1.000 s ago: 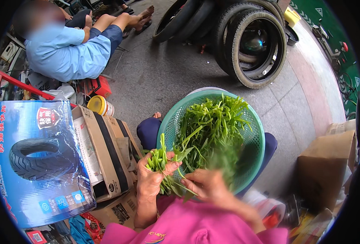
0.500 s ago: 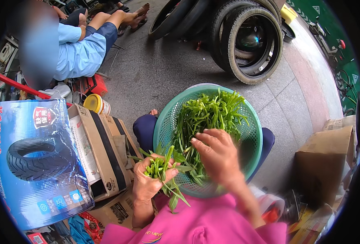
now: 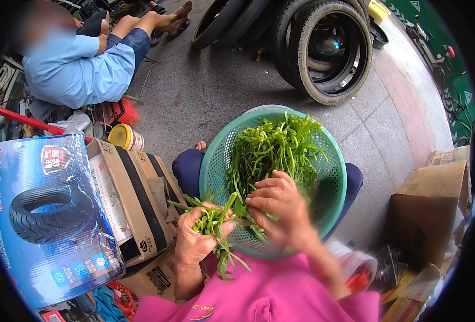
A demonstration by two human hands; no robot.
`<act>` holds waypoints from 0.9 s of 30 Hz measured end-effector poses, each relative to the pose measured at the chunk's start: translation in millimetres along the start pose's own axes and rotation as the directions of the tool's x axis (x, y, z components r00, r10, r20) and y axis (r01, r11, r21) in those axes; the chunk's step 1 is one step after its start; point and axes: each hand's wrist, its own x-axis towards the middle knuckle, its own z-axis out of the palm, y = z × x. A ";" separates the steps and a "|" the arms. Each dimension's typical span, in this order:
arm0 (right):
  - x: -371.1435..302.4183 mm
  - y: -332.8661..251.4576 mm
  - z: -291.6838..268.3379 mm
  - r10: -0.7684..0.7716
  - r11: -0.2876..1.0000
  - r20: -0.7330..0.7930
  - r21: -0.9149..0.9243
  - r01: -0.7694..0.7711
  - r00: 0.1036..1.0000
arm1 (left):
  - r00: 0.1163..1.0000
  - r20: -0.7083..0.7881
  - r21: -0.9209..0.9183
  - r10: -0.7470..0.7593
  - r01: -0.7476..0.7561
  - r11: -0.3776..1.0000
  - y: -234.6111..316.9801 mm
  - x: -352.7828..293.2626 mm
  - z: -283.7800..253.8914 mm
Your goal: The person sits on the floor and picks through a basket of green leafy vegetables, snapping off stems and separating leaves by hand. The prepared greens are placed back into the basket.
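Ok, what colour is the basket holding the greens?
Pale green, bluish: the basket shows best in the head view.

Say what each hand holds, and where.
The left hand grips a bunch of greens by its stems; whether the right hand holds anything cannot be told.

Your left hand (image 3: pixel 192 242) grips a bunch of green stems (image 3: pixel 211 221) just beside your right hand (image 3: pixel 283 207), whose fingers curl over the green basket (image 3: pixel 217 154). Leafy greens (image 3: pixel 275 147) lie piled inside it; black tyres (image 3: pixel 301 56) stand beyond, and a blue box (image 3: pixel 49 257) sits at your left.
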 end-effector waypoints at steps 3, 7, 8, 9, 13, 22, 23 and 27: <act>0.6 -4.1 -1.1 -0.046 0.993 -0.054 -0.111 0.040 0.998 | 1.000 -0.001 0.020 0.006 -0.006 1.000 0.9 1.3 2.2; -1.9 -2.9 -1.1 -0.109 0.978 -0.067 -0.186 0.095 0.992 | 1.000 0.007 -0.041 -0.006 0.006 0.999 2.1 5.7 8.5; -2.1 -3.2 -5.9 -0.089 0.979 -0.118 -0.191 0.065 0.989 | 0.999 0.017 -0.065 -0.029 0.030 0.997 1.9 6.4 9.3; -1.1 -4.3 -12.0 -0.077 0.982 -0.163 -0.184 0.047 0.984 | 0.999 -0.003 -0.082 -0.037 0.036 0.996 -1.1 5.1 7.3; -10.1 8.8 -52.9 -0.056 0.941 -0.457 -0.321 -0.106 0.888 | 0.983 -0.092 -0.287 -0.161 0.128 0.949 -6.9 4.4 5.7; -111.0 132.6 -152.6 0.248 0.462 -0.789 -0.414 -0.785 0.562 | 0.944 0.093 -0.862 -0.315 0.235 0.448 -26.5 19.2 -37.7; -111.8 138.8 -150.0 0.238 0.441 -0.755 -0.476 -0.761 0.611 | 0.952 0.167 -0.926 -0.257 0.241 0.292 -30.1 18.7 -42.4; -165.8 187.4 -161.2 0.494 0.396 -0.703 -0.343 -0.852 0.512 | 0.930 0.253 -0.964 -0.266 0.266 0.016 -29.5 16.1 -36.2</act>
